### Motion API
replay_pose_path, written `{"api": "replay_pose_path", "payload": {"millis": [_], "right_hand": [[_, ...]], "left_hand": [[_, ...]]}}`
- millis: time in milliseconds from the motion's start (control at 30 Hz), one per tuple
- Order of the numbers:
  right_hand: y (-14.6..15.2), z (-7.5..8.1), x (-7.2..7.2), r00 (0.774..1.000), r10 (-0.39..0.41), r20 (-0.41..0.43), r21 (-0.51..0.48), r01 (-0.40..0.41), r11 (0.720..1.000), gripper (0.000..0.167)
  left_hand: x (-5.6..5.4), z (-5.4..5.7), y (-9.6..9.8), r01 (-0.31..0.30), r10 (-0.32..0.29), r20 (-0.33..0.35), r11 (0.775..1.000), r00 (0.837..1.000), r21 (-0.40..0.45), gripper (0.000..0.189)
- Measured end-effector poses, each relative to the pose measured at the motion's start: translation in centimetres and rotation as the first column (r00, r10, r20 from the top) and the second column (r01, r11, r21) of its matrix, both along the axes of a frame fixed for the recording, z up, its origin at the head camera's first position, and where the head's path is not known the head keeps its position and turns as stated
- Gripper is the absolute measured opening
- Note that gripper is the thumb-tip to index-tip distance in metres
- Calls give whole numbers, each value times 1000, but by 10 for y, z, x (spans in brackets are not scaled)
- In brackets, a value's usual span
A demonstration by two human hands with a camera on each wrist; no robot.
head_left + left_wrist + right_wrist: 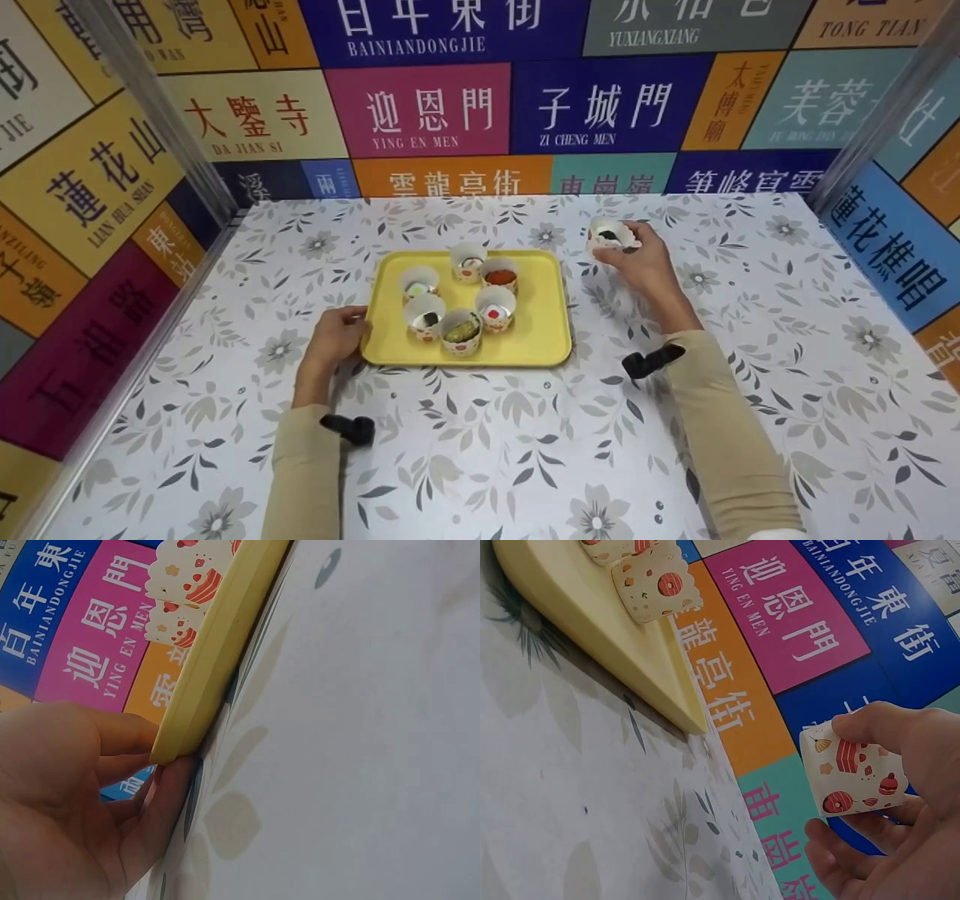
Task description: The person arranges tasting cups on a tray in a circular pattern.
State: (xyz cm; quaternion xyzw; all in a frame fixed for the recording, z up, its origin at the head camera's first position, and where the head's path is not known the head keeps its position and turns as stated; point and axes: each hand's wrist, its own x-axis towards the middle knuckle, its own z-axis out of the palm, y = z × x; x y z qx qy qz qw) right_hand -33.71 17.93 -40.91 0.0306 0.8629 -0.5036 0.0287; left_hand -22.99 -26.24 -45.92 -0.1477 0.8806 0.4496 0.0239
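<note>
A yellow tray (pixel 540 330) lies on the table with several small paper cups on it. My left hand (pixel 335 337) grips the tray's left edge; in the left wrist view its fingers and thumb close around the tray's rim (pixel 199 690). Beyond the tray's right side, my right hand (pixel 641 259) holds a paper cup (pixel 600 231) with something dark inside. That cup, cream with red cake prints, tilts between thumb and fingers in the right wrist view. On the tray, one cup (pixel 500 276) contains orange-red stuff and another (pixel 460 334) something yellow-green.
A white cloth with grey leaves and flowers covers the table (pixel 480 450). Colourful panels with Chinese lettering (pixel 420 112) stand behind and at both sides. Black straps with small devices (pixel 352 429) sit on both wrists.
</note>
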Motion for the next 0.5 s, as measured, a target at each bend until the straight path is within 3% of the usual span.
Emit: {"api": "replay_pose_path", "payload": {"millis": [500], "right_hand": [[-22, 12, 11, 999, 42, 28, -19, -41, 999, 80]], "left_hand": [[0, -1, -1, 9, -9, 4, 1000, 1000, 15, 43]]}}
